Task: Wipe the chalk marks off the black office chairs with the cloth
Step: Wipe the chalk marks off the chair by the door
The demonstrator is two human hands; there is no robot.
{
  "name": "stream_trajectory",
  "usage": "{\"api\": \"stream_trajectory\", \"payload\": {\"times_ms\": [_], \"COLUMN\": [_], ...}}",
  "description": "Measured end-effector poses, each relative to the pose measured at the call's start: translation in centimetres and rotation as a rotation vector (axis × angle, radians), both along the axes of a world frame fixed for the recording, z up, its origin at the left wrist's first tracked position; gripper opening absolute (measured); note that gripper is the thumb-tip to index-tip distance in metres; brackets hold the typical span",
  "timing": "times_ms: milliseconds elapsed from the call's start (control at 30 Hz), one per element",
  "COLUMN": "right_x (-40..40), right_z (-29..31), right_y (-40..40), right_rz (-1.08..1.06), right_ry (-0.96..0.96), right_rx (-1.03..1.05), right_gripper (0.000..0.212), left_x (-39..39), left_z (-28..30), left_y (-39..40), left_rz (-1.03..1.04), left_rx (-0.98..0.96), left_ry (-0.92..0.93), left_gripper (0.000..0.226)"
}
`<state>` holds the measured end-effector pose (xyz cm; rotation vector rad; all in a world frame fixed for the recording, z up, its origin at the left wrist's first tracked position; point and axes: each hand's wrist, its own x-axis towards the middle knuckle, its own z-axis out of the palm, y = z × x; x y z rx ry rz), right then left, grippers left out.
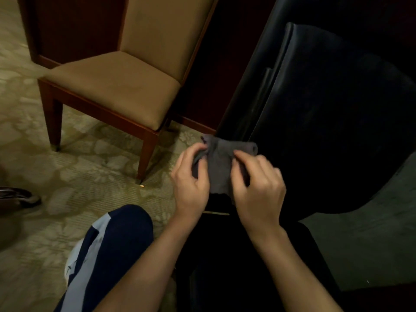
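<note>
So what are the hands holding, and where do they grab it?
Both hold the grey cloth. The left hand pinches its left edge near the top, and the right hand pinches its right edge, beside the black chair.

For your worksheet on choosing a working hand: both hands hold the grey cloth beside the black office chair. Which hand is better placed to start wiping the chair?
Probably the right hand. It pinches the grey cloth on the side nearest the black office chair; the left hand sits towards the carpet.

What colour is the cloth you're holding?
Grey, a plain soft fabric cloth; seen in the head view.
</note>
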<state>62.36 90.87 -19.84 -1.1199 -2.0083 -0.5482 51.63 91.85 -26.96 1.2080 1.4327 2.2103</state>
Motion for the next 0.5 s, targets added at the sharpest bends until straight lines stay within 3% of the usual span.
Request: {"api": "stream_trajectory", "payload": {"times_ms": [233, 367, 433, 500], "right_x": [-0.1, 0.1, -0.3, -0.5], "right_z": [1.8, 2.3, 1.8, 0.7], "right_y": [0.8, 1.4, 1.1, 0.6], "right_rz": [0.015, 0.092, 0.078, 0.045], "right_ry": [0.073, 0.262, 0.213, 0.044], "right_rx": [-0.019, -0.081, -0.066, -0.031], "right_gripper": [0.020, 0.021, 0.023, 0.027], "left_x": [0.3, -0.1, 0.1, 0.5], "left_z": [2.6, 2.4, 1.4, 0.4], "left_y": [0.6, 0.3, 0.6, 0.7], "left_rz": [-0.078, -0.092, -0.098, -0.101], "left_rx": [0.128, 0.149, 0.053, -0.039], "left_ry": [-0.009, 0.065, 0.092, 0.042], "left_gripper": [0.040, 0.050, 0.046, 0.036]}}
